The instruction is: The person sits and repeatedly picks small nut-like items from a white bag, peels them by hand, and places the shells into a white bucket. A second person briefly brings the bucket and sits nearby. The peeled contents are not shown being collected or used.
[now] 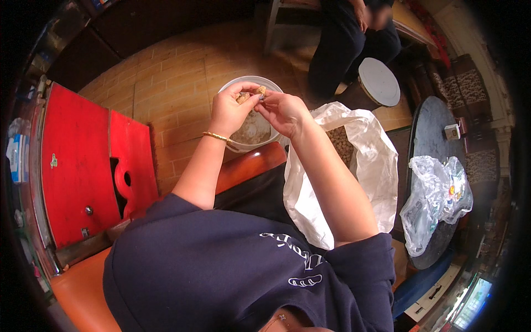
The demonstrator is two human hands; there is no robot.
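Note:
Both of my hands meet above a round white plastic bucket (270, 135), whose bottom shows pale, crumbly bits. My left hand (233, 106), with a gold bangle at its wrist, holds small tan lumps, perhaps peanuts in the shell (242, 98). Against its fingertips, my right hand (282, 108) pinches at another tan piece (260, 90). Beneath my right forearm stands an open white woven sack (375, 166) with many similar tan pieces (341, 143) inside.
A polished wooden armrest (253, 162) lies just below the bucket. Red cabinet panels (79, 166) stand at left. Right of the sack, a dark round table (431, 120) bears clear plastic bags (431, 199) and a small box (452, 131). Another person (340, 45) sits beyond, near a round-topped stool (379, 81).

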